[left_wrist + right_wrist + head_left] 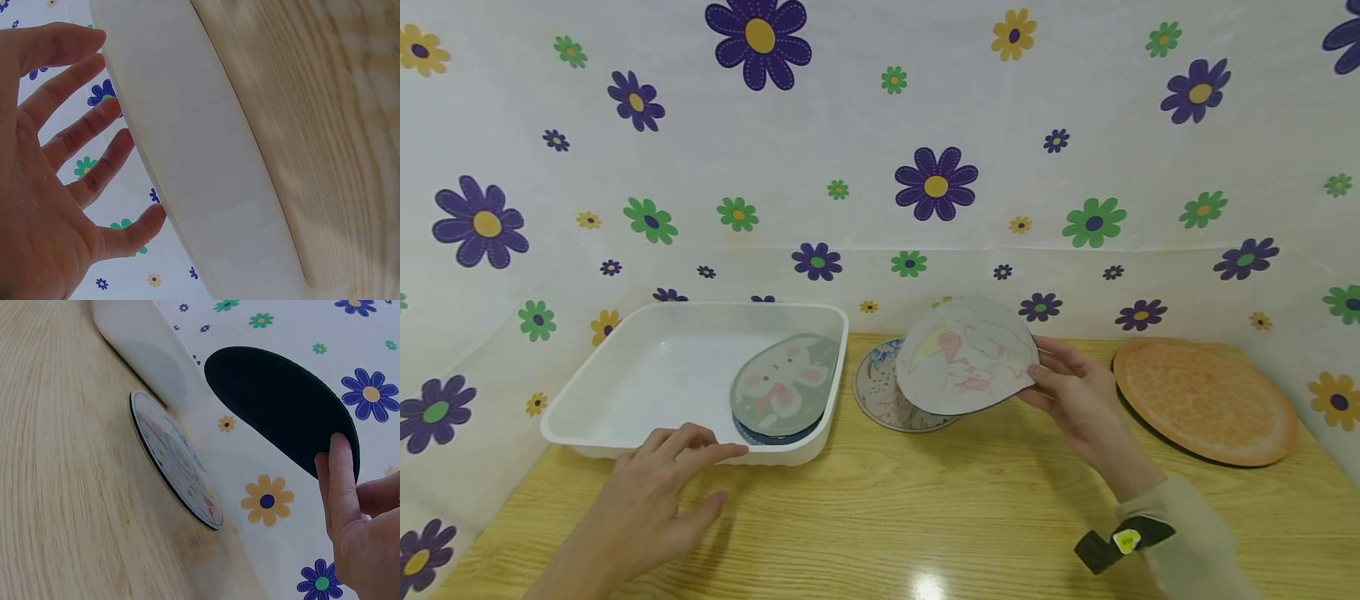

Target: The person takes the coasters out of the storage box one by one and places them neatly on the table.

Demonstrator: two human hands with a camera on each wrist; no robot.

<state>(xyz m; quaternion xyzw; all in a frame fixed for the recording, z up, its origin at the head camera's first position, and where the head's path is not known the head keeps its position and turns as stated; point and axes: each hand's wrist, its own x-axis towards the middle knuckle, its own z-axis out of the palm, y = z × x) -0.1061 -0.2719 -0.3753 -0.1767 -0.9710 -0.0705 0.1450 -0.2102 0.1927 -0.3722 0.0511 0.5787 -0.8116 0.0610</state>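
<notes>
My right hand (1078, 400) pinches the right edge of a round pale mouse pad (966, 358) with a faint pink and yellow drawing, holding it tilted above the table. Its black underside (275, 403) faces the right wrist camera. Partly hidden behind it, another round mouse pad (880, 400) with a colourful print lies on the wood. At the front rim of a white plastic basin (662, 383), my left hand (651, 500) rests its fingertips, fingers spread and loosely bent. Inside the basin, a grey-green mouse pad (786, 379) with a rabbit picture leans over a dark blue one (778, 437).
A large orange-brown round mat (1210, 404) lies at the right side of the wooden table (925, 517). Behind the table hangs a white cloth (865, 133) printed with purple, green and yellow flowers. The basin stands at the back left against it.
</notes>
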